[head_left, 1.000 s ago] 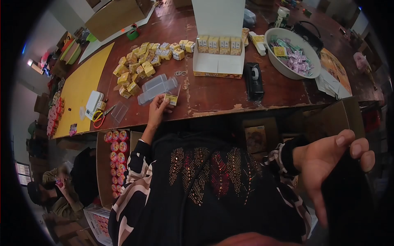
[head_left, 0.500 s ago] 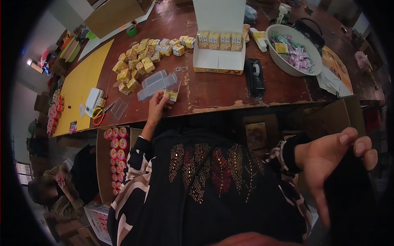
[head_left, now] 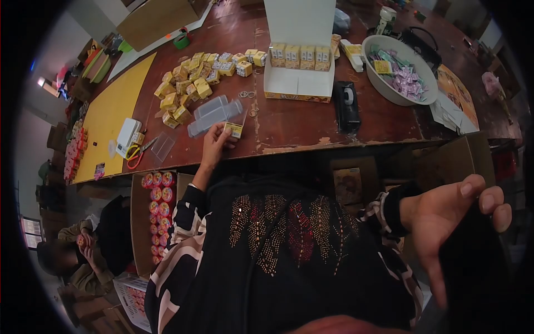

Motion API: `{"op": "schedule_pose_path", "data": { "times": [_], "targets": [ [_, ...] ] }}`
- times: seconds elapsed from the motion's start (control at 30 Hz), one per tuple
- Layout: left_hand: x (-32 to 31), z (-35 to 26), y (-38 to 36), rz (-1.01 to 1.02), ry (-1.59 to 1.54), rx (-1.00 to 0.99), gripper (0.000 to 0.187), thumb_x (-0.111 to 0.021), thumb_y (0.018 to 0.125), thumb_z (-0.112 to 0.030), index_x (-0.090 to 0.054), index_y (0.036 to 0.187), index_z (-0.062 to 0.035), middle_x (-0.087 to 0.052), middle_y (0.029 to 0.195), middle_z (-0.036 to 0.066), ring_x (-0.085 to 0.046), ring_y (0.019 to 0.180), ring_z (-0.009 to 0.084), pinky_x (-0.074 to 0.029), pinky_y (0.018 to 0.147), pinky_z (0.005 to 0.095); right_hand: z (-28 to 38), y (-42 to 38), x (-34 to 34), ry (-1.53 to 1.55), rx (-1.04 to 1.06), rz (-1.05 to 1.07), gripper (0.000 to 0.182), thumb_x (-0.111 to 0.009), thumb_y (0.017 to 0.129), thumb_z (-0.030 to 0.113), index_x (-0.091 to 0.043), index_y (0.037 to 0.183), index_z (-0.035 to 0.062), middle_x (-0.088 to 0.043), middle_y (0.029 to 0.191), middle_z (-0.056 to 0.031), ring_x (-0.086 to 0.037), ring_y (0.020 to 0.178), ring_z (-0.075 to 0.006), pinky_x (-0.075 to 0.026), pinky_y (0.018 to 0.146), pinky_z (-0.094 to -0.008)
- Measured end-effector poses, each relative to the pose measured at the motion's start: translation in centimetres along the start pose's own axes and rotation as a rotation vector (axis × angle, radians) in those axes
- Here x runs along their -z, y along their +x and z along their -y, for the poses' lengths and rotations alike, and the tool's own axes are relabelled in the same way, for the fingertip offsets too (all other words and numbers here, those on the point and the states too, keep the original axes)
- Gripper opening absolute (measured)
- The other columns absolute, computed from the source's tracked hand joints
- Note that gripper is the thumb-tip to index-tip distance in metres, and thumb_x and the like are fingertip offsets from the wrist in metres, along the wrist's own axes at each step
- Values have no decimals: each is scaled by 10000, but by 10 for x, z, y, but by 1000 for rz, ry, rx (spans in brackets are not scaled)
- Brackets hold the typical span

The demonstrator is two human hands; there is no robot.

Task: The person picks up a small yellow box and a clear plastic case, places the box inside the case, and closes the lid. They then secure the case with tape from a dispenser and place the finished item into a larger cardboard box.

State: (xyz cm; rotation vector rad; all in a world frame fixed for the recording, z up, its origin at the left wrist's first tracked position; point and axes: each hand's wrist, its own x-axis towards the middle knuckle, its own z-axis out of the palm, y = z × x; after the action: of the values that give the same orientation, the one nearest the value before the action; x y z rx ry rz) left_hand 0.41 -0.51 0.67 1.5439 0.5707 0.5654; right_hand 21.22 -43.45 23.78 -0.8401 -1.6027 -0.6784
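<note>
My left hand (head_left: pixel 218 142) is at the table's front edge, its thumb and fingers pinching a small yellow box (head_left: pixel 235 131). A clear plastic piece seems to stand up behind that box. Flat clear plastic sleeves (head_left: pixel 214 114) lie just beyond my fingertips. Farther back spreads a pile of small yellow boxes (head_left: pixel 183 83). An open white display carton (head_left: pixel 300 88) holds a row of similar boxes along its back. Close to the camera at right, my right hand (head_left: pixel 439 222) curls around a large black object (head_left: pixel 478 261) whose kind I cannot make out.
On the table are a black tape dispenser (head_left: pixel 347 106), a white basin (head_left: pixel 371 78) of wrapped sachets, orange-handled scissors (head_left: pixel 133 156) and a yellow sheet (head_left: pixel 111 119). Below, a carton (head_left: pixel 139 222) holds pink round containers. A co-worker (head_left: pixel 83 261) sits at lower left.
The small yellow box in my left hand has turned, showing a taller face. My right hand stays put. The co-worker's hands have shifted, and a round pink thing shows in them.
</note>
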Motion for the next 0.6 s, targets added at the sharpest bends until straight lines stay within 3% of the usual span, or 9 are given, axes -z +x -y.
{"op": "schedule_pose_path", "data": {
  "times": [0.6],
  "targets": [
    [2, 4, 1, 14, 2, -2, 343, -609, 975, -261, -545, 1201, -11, -665, 983, 69, -664, 807, 130, -547, 652, 245, 0, 0, 3, -25, -5, 26, 677, -422, 730, 912, -446, 1245, 473, -398, 1204, -87, -381, 1032, -251, -402, 745, -331]
  ]
}}
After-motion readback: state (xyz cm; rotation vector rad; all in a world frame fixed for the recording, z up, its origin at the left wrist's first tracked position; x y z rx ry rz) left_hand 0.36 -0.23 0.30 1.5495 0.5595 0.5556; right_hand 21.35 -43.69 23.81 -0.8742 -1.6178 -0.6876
